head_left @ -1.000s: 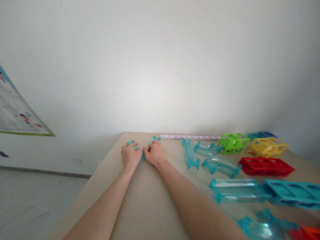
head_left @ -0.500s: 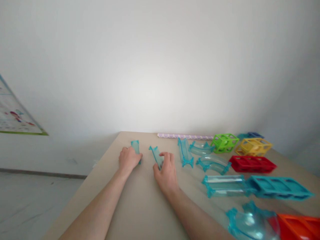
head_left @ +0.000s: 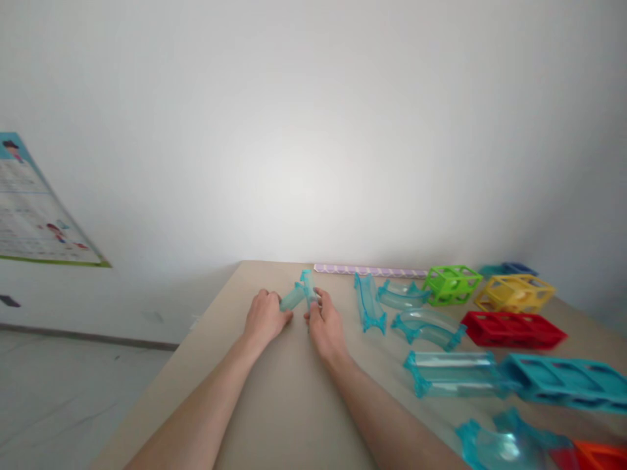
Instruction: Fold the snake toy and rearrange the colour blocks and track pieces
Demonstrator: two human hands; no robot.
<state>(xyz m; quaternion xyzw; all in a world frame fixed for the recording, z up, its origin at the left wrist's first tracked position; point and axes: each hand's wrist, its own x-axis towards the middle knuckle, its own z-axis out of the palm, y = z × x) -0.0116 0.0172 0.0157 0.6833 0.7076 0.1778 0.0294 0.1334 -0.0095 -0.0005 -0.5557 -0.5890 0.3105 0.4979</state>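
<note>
Two clear teal track pieces are in my hands near the table's back left. My left hand (head_left: 266, 317) is closed round the lower end of one piece (head_left: 292, 298), which slants up to the right. The other piece (head_left: 308, 286) stands nearly lengthwise, its lower part gripped between the thumb and fingers of my right hand (head_left: 324, 321). The upper end of the left piece meets or overlaps the side of the right piece; whether they are joined I cannot tell.
Right of my hands lie a straight teal track (head_left: 370, 303), curved tracks (head_left: 426, 328), a wide track (head_left: 453, 374), and green (head_left: 451, 285), yellow (head_left: 514, 294), red (head_left: 512, 329) and teal (head_left: 568, 380) frames. A purple patterned strip (head_left: 369, 270) runs along the wall.
My left hand has moved right and turned its piece to a slant. My right hand has closed on the other piece, and the two pieces have come together. The view has shifted slightly left.
</note>
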